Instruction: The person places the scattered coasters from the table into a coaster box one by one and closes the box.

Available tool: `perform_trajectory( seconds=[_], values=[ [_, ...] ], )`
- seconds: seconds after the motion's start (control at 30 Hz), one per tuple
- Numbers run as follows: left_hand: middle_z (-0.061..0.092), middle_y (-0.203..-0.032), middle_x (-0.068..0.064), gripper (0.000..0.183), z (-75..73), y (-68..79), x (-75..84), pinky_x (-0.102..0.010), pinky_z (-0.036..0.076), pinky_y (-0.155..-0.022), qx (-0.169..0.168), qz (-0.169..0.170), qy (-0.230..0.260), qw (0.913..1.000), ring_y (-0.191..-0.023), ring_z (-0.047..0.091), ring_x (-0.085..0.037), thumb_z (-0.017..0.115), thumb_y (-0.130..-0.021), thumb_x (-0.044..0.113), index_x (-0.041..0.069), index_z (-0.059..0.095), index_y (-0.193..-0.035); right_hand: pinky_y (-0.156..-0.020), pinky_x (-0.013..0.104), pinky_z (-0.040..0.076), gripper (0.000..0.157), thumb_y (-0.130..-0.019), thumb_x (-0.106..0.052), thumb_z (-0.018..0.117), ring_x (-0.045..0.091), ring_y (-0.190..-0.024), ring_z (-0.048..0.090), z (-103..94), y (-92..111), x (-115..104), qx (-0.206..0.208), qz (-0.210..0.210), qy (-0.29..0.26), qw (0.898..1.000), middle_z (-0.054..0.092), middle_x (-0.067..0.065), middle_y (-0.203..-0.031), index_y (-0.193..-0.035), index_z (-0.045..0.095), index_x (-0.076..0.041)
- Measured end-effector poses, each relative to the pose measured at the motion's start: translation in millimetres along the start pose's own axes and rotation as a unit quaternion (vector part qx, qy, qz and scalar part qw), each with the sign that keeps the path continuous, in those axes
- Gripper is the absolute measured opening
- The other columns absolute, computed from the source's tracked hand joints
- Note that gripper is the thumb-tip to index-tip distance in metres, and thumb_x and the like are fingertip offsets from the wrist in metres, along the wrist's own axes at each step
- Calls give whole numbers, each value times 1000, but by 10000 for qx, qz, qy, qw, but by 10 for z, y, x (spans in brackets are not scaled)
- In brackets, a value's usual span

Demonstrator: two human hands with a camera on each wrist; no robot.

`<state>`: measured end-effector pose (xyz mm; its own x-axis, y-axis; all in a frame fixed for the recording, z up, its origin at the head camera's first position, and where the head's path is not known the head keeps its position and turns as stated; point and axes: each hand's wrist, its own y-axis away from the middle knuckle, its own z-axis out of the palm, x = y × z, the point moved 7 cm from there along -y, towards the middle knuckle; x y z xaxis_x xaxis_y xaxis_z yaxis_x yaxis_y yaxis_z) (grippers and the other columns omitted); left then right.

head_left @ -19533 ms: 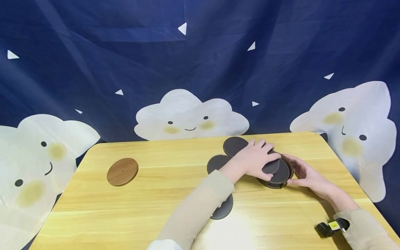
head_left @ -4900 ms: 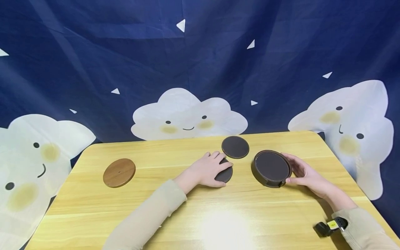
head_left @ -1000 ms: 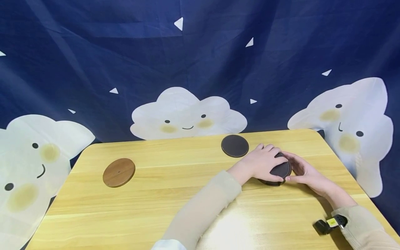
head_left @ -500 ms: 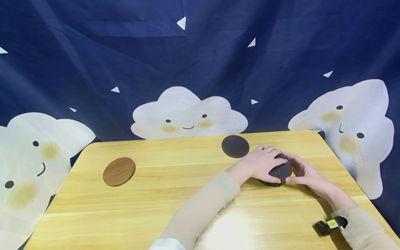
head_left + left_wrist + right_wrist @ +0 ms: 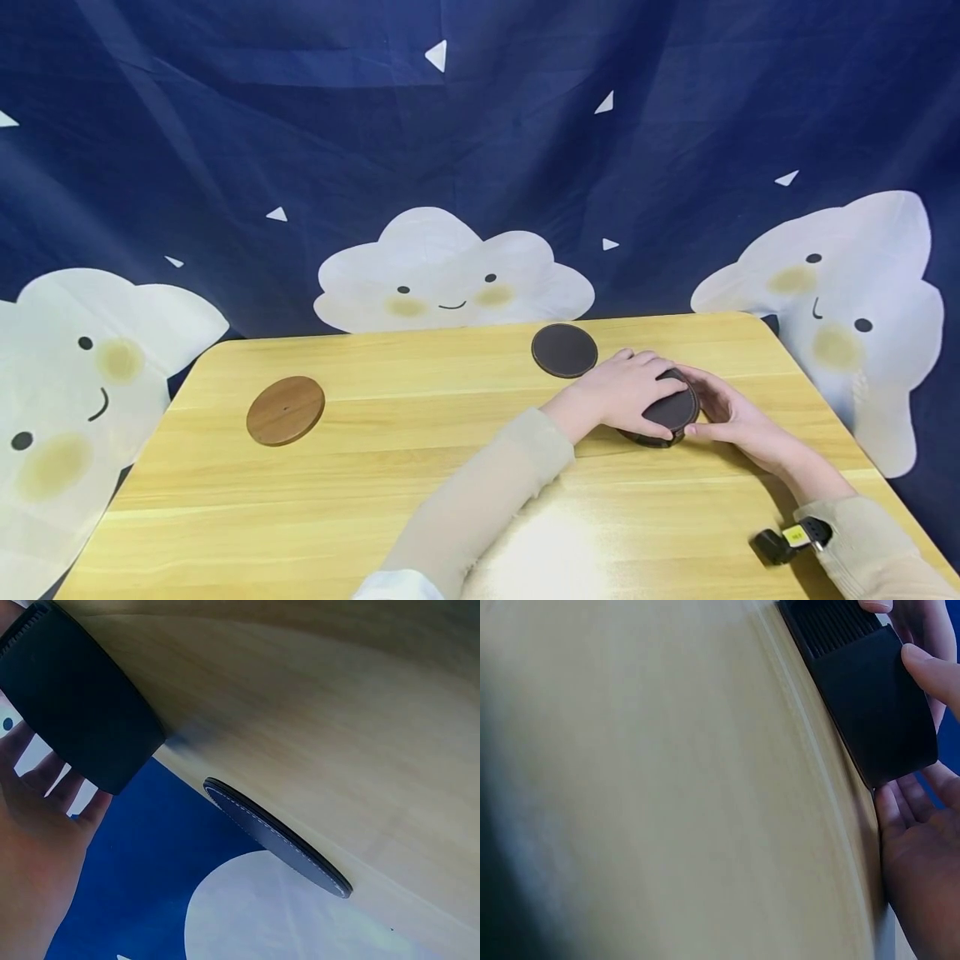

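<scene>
Left hand (image 5: 630, 392): palm down over the holder, fingers parted and arched, thumb at the near edge; clasps the top disc, though whether the tips also bear on the holder's rim cannot be told.

Right hand (image 5: 738, 425): curved about the holder's right side, thumb against the near wall, fingers round the back; grips it.

Holder (image 5: 877, 705): one, dark, round, smooth-walled, set on the table between the two hands. Slot in the near wall, between the two thumbs, showing the stacked edges of thin discs.

Top disc (image 5: 673, 408): one, dark brown, round, leather-look, stitched near the edge; in the holder at rim level, partly covered by the left hand.

Loose disc (image 5: 565, 350): one, of the same dark, stitched kind; flat on the table, just beyond the left wrist, apart from the holder.

Wooden disc (image 5: 286, 411): one, reddish brown, round, with a small dark mark at centre; flat, well to the left of the left hand.

Table (image 5: 360, 500): pale yellow wood grain, rounded far corners; beneath both hands.

Wrist device (image 5: 772, 547): black, yellow label; at the right hand's beige sleeve (image 5: 862, 533).

Cloth (image 5: 525, 150): navy, printed with smiling white clouds and small white triangles; hangs beyond both hands.
</scene>
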<state>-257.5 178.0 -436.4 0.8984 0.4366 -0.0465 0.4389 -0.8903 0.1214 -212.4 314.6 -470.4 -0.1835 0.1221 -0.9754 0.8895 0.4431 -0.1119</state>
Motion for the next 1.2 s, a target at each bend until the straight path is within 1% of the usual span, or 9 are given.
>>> perform_trajectory(
  seconds=[0.17, 0.27, 0.37, 0.5, 0.63, 0.77, 0.87, 1.0, 1.2],
  values=[
    [38, -167, 11, 75, -17, 17, -15, -33, 29, -127, 52, 82, -21, 10000, -157, 31, -9, 55, -96, 76, 41, 40, -161, -109, 4, 33, 82, -93, 19, 60, -16, -142, 41, -1, -1, 13, -25, -4, -12, 10000, 45, -23, -158, -165, 27, -1],
    [37, -168, 9, 74, -41, 47, -42, -34, 29, -127, 80, 125, -132, 9998, -157, 31, -10, 54, -98, 75, 40, 39, -162, -110, 4, 33, 83, -93, 20, 60, -15, -143, 42, -2, -8, 15, -51, -39, -21, 10000, 45, -23, -159, -165, 27, -1],
    [38, -169, 6, 73, -64, 82, -90, -35, 29, -128, 140, 125, -261, 9995, -158, 32, -13, 52, -100, 72, 37, 39, -163, -110, 5, 34, 83, -92, 20, 60, -13, -142, 44, -7, -15, 18, -50, -35, -53, 10000, 46, -22, -158, -166, 27, -2],
    [39, -168, 2, 69, -94, 121, -168, -37, 31, -127, 240, 103, -367, 9990, -157, 35, -16, 50, -103, 68, 34, 41, -162, -109, 5, 35, 83, -92, 20, 61, -11, -139, 48, -15, -19, 24, -17, -13, -129, 9999, 49, -22, -156, -165, 29, -2],
    [39, -169, 1, 67, -99, 157, -252, -38, 31, -127, 249, 15, -326, 9992, -158, 34, -18, 49, -105, 65, 33, 40, -163, -109, 6, 35, 83, -91, 21, 61, -10, -139, 50, -20, -16, 36, 17, -17, -201, 9998, 51, -20, -155, -164, 30, -2],
    [38, -169, 0, 66, -74, 202, -338, -40, 30, -128, 219, -80, -352, 9991, -159, 33, -19, 48, -105, 64, 32, 40, -163, -109, 6, 35, 83, -90, 21, 61, -10, -139, 50, -22, -10, 50, 46, -13, -198, 9998, 51, -19, -155, -164, 31, -1],
    [40, -168, -1, 65, -55, 241, -406, -41, 31, -128, 265, -149, -394, 9988, -158, 34, -20, 48, -106, 63, 31, 43, -162, -110, 5, 35, 83, -90, 21, 62, -10, -140, 48, -21, -7, 54, 52, -11, -204, 9998, 51, -18, -156, -164, 30, -1],
    [43, -166, -3, 60, -39, 295, -502, -44, 32, -127, 394, -256, -334, 9983, -157, 37, -22, 51, -106, 59, 29, 48, -158, -110, 5, 35, 83, -90, 21, 62, -10, -142, 47, -18, -7, 58, 40, -27, -221, 9997, 51, -18, -156, -164, 30, -1],
    [45, -165, -2, 57, 2, 353, -627, -44, 32, -127, 459, -459, -397, 9971, -157, 37, -23, 53, -105, 56, 30, 50, -157, -110, 6, 35, 84, -89, 21, 63, -9, -141, 49, -16, -4, 85, 41, -48, -179, 9998, 52, -17, -156, -164, 28, 3]
  ],
)
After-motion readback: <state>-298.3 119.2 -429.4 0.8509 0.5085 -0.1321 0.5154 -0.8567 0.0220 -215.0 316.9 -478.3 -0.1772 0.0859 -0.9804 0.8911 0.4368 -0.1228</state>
